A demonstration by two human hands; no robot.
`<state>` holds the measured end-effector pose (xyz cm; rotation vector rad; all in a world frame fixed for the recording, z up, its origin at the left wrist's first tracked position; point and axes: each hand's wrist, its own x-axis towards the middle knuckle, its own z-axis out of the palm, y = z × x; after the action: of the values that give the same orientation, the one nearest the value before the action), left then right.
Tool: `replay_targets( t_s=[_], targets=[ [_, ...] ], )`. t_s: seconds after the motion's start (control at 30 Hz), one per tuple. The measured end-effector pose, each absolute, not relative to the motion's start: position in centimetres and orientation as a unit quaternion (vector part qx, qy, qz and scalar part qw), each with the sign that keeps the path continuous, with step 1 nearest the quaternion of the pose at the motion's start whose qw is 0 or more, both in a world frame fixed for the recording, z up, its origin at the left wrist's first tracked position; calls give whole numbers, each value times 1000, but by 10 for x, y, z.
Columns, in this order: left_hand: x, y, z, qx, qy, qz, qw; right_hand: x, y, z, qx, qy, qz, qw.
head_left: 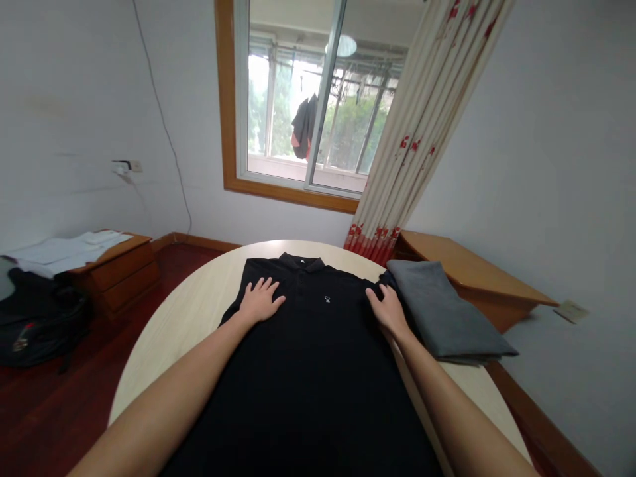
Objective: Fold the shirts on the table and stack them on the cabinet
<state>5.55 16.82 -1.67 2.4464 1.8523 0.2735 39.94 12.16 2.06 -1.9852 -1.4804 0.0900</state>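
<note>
Black shirt [303, 371] lies spread on the round table [171, 318], hem end nearest, collar far. Leftmost, a dark bag [40, 324] sits near a wooden cabinet [126, 275] topped with papers [64, 250]. The left hand [259, 302] presses the shirt's chest, fingers fanned open. The right hand [388, 310] touches the sleeve area; whether its fingers grip is unclear. Beside it lies folded grey cloth [447, 311].

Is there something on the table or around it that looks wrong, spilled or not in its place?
Nothing looks spilled or damaged. The black shirt lies mostly flat; only the papers on the drawer cabinet look untidy, loosely overlapping.
</note>
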Motion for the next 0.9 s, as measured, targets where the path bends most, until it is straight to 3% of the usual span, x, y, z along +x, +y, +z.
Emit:
replay_targets(
  t_s=[0.13,0.27,0.4,0.6,0.9],
  targets=[
    [56,168,-17,793,602,91,33,373,109,25,-662,-688,-20,296],
    [56,169,-17,794,601,88,39,348,96,19,-578,-793,85,172],
    [55,169,-17,794,600,89,40,340,108,10,-624,-763,67,157],
    [56,168,-16,793,601,87,40,346,161,5,-725,-682,81,48],
    [59,167,-14,791,606,73,35,349,206,-14,-790,-606,89,30]
  ],
)
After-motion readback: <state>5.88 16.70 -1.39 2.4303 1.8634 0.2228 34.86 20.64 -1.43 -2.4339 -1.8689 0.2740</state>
